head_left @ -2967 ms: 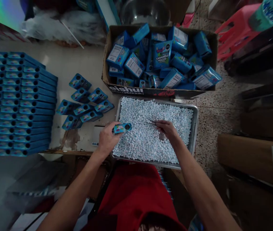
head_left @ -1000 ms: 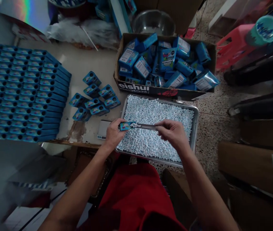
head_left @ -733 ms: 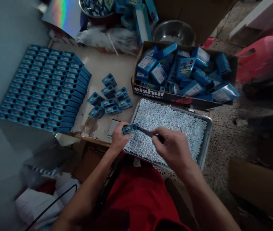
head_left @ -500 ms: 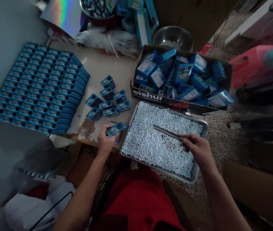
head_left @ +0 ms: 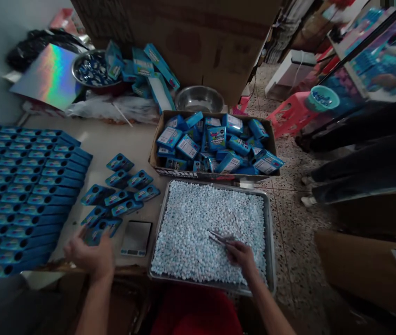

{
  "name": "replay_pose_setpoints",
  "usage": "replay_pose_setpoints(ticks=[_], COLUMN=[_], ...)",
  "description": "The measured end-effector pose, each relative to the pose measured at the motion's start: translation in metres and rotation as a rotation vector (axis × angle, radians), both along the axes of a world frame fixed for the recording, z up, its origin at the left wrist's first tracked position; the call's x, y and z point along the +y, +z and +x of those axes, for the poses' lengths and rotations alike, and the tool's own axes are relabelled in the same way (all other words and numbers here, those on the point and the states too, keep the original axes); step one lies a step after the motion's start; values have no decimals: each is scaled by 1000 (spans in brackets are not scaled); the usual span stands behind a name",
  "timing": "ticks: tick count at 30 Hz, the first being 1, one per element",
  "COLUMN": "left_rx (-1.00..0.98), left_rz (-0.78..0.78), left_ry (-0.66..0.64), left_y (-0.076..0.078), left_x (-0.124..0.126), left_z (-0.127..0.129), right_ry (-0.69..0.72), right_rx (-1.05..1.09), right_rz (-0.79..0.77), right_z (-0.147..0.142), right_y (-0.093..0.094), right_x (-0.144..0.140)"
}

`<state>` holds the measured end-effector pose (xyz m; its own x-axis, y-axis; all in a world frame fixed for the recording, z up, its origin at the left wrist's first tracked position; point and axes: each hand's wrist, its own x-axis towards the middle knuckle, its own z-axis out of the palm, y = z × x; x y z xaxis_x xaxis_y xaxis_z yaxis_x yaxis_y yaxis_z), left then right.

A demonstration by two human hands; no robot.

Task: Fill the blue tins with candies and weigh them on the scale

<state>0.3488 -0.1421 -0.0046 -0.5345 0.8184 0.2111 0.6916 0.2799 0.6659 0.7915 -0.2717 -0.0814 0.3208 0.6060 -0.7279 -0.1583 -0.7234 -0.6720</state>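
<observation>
My left hand (head_left: 91,253) has its fingers spread behind a small blue box (head_left: 103,231) that stands on the table; contact with it is hard to make out. Several similar blue boxes (head_left: 117,197) with round dark holes are grouped just beyond. In my right hand (head_left: 241,256) is a narrow metal scoop (head_left: 220,238), its tip low over small pale blue and white candies (head_left: 198,214). They fill a metal tray (head_left: 271,246). Between the boxes and the tray lies a small digital scale (head_left: 137,238).
Rows of blue boxes (head_left: 19,186) cover the table's left side. Behind the tray, a cardboard carton (head_left: 156,163) holds sealed blue packs (head_left: 217,138). Farther back are a bowl of wrapped sweets (head_left: 95,70) and a steel bowl (head_left: 199,98). A person's legs (head_left: 351,172) show at right.
The blue box has left my left hand, which moved left and opened. My right hand lowered the scoop toward the candies. The view shifted, bringing the scale into plain sight.
</observation>
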Motion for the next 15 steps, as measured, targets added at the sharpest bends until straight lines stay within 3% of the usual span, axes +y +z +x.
replay_pose_setpoints(ticks=[1,2,4,6,9,12,15], left_rx=[122,162,120,-1,-54,-55,-35], left_rz=[115,167,106,-65,-166,-199,-196], left_ry=[-22,-174,-567,-896,-1070,-1116,-1126], left_y=[14,26,45,53,49,45,59], left_x=[20,46,114,187,273,307,297], left_z=[22,45,98,152,218,244,227], right_ry=[10,19,36,56,83,90,96], right_rx=[28,56,112,171,251,306,349], right_rz=[13,24,39,40,17,6,22], right_z=[-19,-34,-50,-48,-27,-7,5], right_y=[-10,-18,-26,-27,-19,-5,20], right_x=[16,30,53,67,72,70,68])
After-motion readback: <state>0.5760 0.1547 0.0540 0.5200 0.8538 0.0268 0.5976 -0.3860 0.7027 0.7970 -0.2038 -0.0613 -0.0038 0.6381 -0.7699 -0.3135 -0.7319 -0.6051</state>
